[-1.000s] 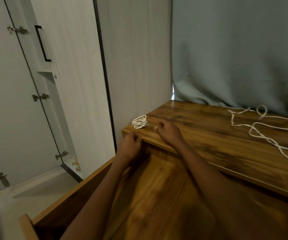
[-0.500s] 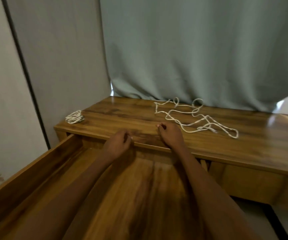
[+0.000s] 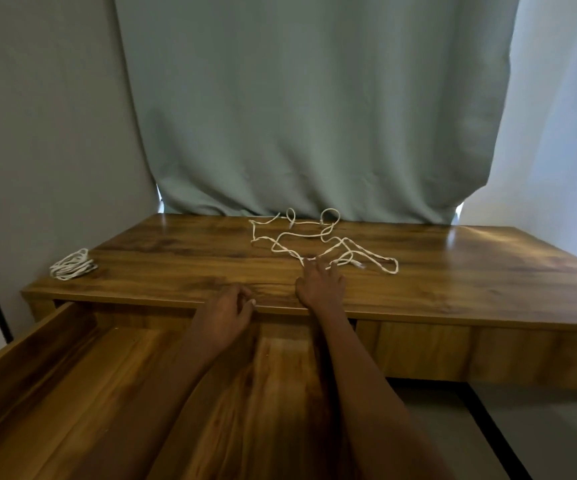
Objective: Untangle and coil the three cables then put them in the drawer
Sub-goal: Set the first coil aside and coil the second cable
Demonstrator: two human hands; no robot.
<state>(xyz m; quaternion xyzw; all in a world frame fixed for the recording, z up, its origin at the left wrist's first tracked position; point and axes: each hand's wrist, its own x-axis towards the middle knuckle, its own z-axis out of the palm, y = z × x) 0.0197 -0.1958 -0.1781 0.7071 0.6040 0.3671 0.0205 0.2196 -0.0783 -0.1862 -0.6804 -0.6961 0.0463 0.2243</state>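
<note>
Wooden drawer (image 3: 55,368) is pulled out nearest me, nothing visible in the part I can see; both forearms cross over it to the desk (image 3: 470,282). Left hand (image 3: 226,311) sits at the desk's front lip, fingers loosely curled, holding nothing as far as I can tell. Right hand (image 3: 320,284) is further in, palm down on the desktop, fingers spread and straight, tips touching the near loops of the tangled cables (image 3: 321,242). That's the key relation: tangle lies straight ahead of the right fingers and runs off to the right and back toward the curtain (image 3: 314,109), long axis roughly left-right along the desk. Right hand is clearly nearer; left is short of it and well apart. I can't tell whether it's one cable or two. Coiled cable (image 3: 72,265) sits at the far-left desk corner, well away from both hands, not yet in the drawer. My read: right hand pinches the near strand next, left comes in to help separate.
</note>
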